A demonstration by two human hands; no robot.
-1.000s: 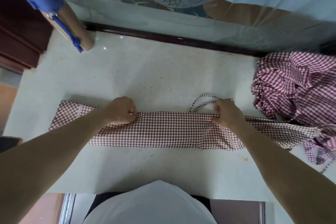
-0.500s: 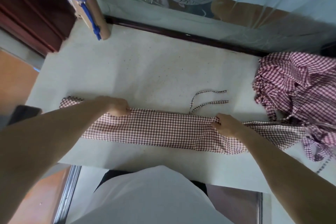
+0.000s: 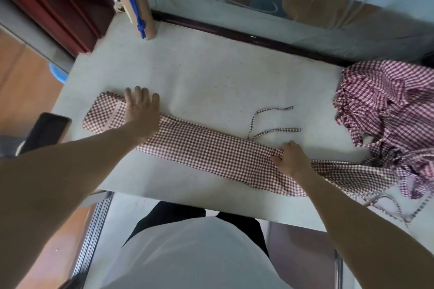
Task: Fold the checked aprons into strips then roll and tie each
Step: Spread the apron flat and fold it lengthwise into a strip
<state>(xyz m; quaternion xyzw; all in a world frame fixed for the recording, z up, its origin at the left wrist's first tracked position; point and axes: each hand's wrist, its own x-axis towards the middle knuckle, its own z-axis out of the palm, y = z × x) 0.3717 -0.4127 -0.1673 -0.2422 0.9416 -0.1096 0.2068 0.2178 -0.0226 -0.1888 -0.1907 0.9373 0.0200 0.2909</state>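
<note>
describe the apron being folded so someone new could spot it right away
On the pale table, a long checked strip lies flat across the near half, under the left hand and pinched by the right hand. Unlike the crumpled checked pile at the right, it is folded narrow and smooth.

- The left hand lies flat, palm down, fingers spread and pointing away from the body — wrist straight, forearm reaching in from the lower left.
- The right hand sits knuckles up with its fingers curled under and the thumb tucked toward the left — a closed pinch.
- The right forearm stretches in from the lower right, both arms bare.
</note>
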